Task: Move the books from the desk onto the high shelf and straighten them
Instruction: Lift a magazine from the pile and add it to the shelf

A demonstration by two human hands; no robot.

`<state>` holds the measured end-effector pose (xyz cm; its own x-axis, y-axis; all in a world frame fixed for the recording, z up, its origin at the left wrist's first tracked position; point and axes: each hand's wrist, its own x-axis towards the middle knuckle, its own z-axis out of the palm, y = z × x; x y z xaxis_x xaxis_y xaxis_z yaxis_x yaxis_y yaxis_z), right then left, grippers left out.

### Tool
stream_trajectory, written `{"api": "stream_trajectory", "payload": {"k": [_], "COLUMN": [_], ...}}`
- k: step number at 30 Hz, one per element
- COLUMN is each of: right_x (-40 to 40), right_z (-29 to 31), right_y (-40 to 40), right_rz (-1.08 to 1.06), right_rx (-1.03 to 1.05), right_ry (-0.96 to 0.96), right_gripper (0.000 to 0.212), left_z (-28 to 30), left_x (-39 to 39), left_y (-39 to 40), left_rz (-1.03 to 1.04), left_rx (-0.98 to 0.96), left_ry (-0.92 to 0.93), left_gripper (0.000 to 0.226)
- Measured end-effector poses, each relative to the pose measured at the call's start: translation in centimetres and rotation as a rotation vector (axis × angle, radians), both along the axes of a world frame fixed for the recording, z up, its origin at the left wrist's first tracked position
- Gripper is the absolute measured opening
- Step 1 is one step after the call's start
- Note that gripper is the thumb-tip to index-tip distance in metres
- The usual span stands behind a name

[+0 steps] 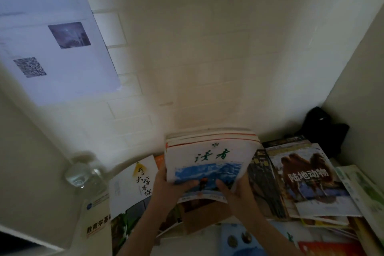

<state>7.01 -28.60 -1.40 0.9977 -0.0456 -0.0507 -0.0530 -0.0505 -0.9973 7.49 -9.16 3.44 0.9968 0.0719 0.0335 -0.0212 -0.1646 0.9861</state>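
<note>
A white paper sheet (56,48) with a printed square code hangs on the pale wall at far left. Below it, a clear glass jar (86,174) stands beside a white book with black brush lettering (133,185) lying flat on the desk. At centre, the left hand (166,189) and right hand (234,193) grip a stack of white magazines with a blue mountain cover (209,162), thumbs on top, raised above the desk clutter. To the right lies a camel-cover book (311,178).

left hand (166,188): bare, no rings | right hand (234,194): bare, forearms unsleeved
</note>
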Motion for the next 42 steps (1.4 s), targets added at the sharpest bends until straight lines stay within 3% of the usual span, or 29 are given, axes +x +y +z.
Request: {"api": "stream_trajectory", "payload": {"k": [4,8,11,17,26,31,35,42], "right_x": [-0.6,-0.9,-0.8,-1.1,-7.1,-12.5,-15.5,-14.3], "right_z": [-0.2,0.0,0.5,7.1,21.8,29.3,36.1,49.8], "right_y": [0.3,0.1,0.1,2.3,14.7,23.0,27.4,33.2], "right_rz": [0.032,0.082,0.069,0.152,0.583,0.749,0.794,0.744], "right_rx": [0.007,0.066,0.019,-0.064,-0.097,0.015,0.14,0.138], "right_ry": [0.0,0.08,0.041,-0.146,-0.458,-0.621,-0.768,-1.014], "right_gripper": [0.065,0.066,0.063,0.056,0.05,0.045,0.041,0.047], "left_z": [-1.4,-1.7,-1.6,3.0,15.9,24.9,32.5,45.1], "left_x": [0.2,-1.1,-1.3,-2.4,-17.3,-26.7,-31.3,-30.8], "left_y": [0.7,-0.5,-0.4,3.7,15.4,20.9,23.7,28.2], "left_rz": [0.026,0.127,0.146,0.206,0.635,0.856,0.979,0.988], "left_rx": [0.105,0.07,0.089,0.066,0.202,0.362,0.474,0.391], "left_ry": [0.011,-0.013,-0.035,-0.126,-0.4,-0.548,-0.65,-0.823], "left_gripper": [0.058,0.063,0.055,0.045,0.053,0.057,0.051,0.049]}}
